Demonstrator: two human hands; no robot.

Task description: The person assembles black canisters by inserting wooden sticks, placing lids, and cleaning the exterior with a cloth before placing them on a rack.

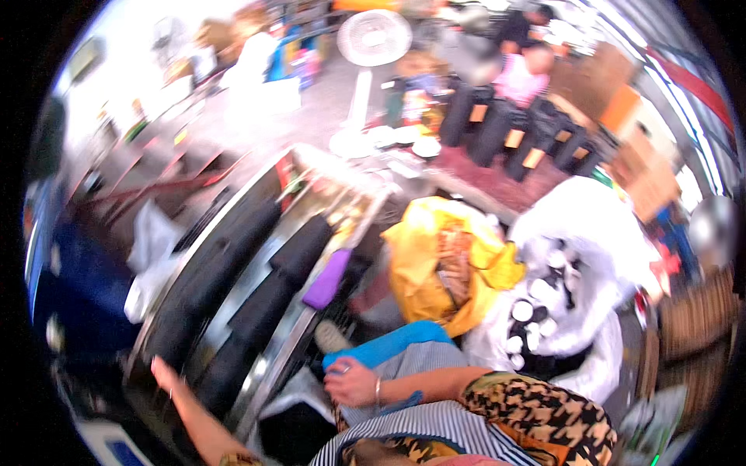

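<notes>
My left hand [163,375], slightly blurred, is at the near left end of a long metal-framed table [276,369]. Its fingers look stretched out beside a long black roll-like piece [221,264], and nothing shows in them. More black pieces [291,260] lie in a second row, parallel to the first. My right hand [353,382], with a ring on one finger, is over my lap at the edge of a blue cloth-like thing [396,347]. Its fingers are curled; what they hold, if anything, is hidden. A purple block-like piece [327,279] lies on the table's right rail.
A yellow bag [416,241] with brownish contents stands ahead of my lap. Right of it, a large white plastic bag [579,213] holds black and white pieces. A white fan [374,39] stands beyond the table. Farther off, people [523,78] are near several black bundles [489,136].
</notes>
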